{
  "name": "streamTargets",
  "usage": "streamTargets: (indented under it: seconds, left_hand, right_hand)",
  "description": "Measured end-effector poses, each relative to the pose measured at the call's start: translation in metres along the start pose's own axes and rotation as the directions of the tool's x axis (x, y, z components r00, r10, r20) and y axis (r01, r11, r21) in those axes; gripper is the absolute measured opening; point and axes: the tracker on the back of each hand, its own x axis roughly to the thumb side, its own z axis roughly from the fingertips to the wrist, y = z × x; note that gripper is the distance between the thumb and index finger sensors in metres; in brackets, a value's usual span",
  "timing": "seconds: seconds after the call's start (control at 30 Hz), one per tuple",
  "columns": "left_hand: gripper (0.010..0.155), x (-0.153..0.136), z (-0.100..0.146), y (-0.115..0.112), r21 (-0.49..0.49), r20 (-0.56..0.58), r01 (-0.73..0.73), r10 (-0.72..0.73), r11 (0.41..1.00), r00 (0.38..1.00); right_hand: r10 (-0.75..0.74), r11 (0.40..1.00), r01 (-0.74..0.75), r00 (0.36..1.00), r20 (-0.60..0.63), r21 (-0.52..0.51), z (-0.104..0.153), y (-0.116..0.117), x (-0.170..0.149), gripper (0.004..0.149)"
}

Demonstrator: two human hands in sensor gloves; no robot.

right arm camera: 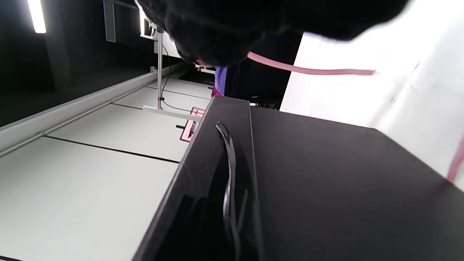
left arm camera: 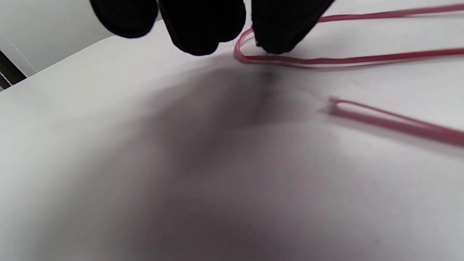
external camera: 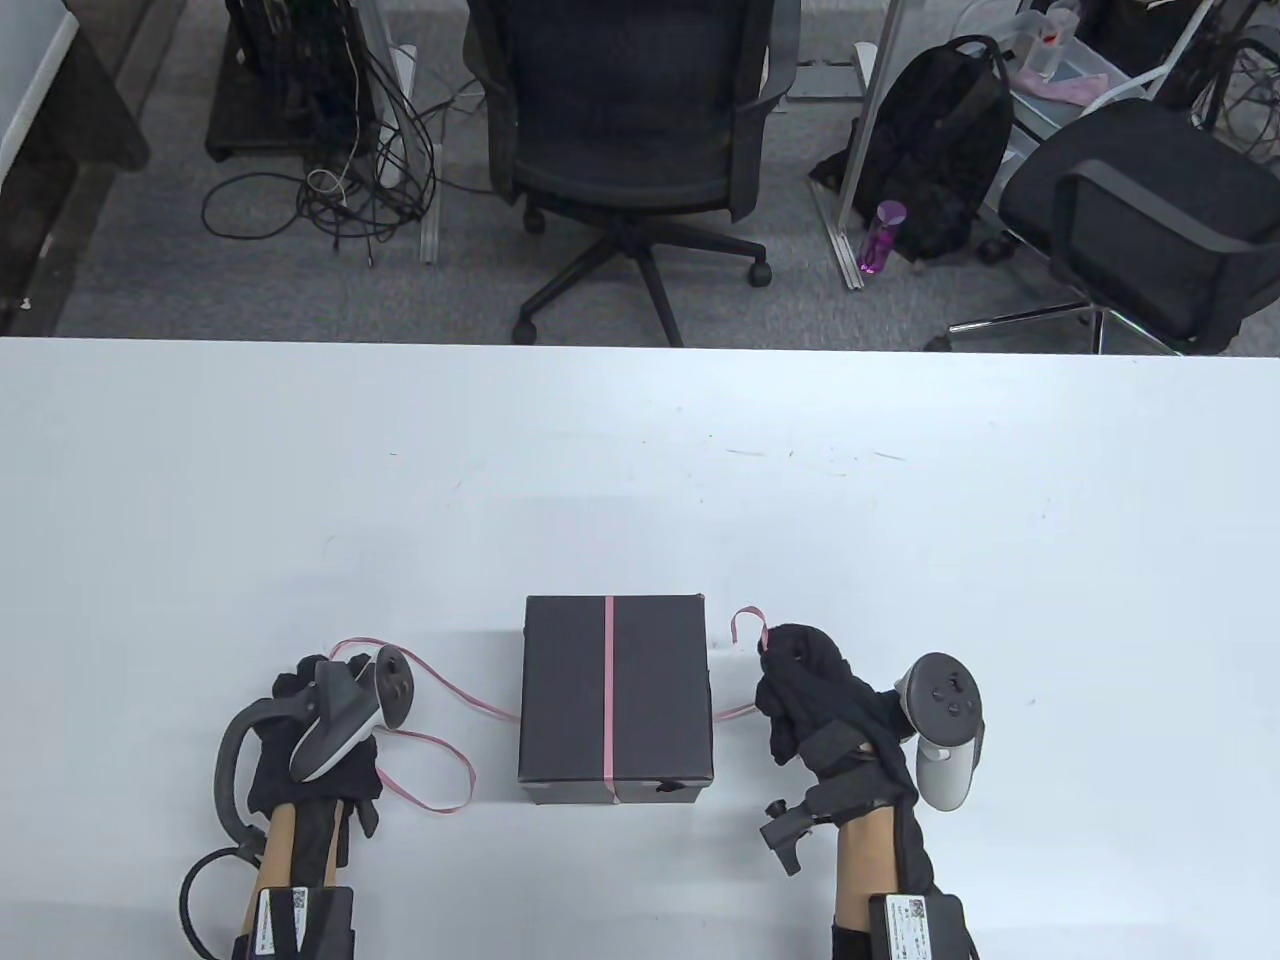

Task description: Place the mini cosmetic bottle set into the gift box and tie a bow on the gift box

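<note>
Black rectangular cardboard gift box [external camera: 615, 697] sits closed in the lower centre of the table view, on the white desk [external camera: 900, 480], with a thin pink ribbon [external camera: 608, 690] running straight up its lid from front to back. No mini cosmetic bottles are in sight anywhere, so I judge they are already inside, though the closed lid hides the contents.

The ribbon's two loose ends trail off either side of the box. On the lower left, the left hand [external camera: 325, 740] in its black sensor glove is lowered onto a looping strand; in the left wrist view its fingertips [left arm camera: 282, 32] curl down at the ribbon's bend on the desk, so the grip seems to pinch it, though the contact is partly hidden. On the lower right, the right hand [external camera: 810, 700] has its fingers bunched around the other end, which curls up just above them; the right wrist view shows the strand emerging from under the glove.

Packing and wrapping look done. No knot or bow exists yet; crossing, knotting and looping the ends remain.
</note>
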Motion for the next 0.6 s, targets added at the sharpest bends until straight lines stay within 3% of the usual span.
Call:
streamTargets:
  seconds: [0.2, 0.6]
  left_hand:
    - [0.062, 0.0033, -0.0045, -0.0066, -0.013, -0.019, 0.109, -0.109, 0.994, 0.994]
    - [0.055, 0.0087, -0.0044, -0.0079, 0.041, -0.025, 0.085, -0.084, 0.996, 0.996]
  right_hand:
    - [0.003, 1.000, -0.003, 1.000, -0.003, 0.000, 0.0004, -0.0002, -0.0002, 0.054]
    - [0.019, 1.000, -0.019, 1.000, -0.023, -0.016, 0.0014, -0.0011, -0.0016, 0.053]
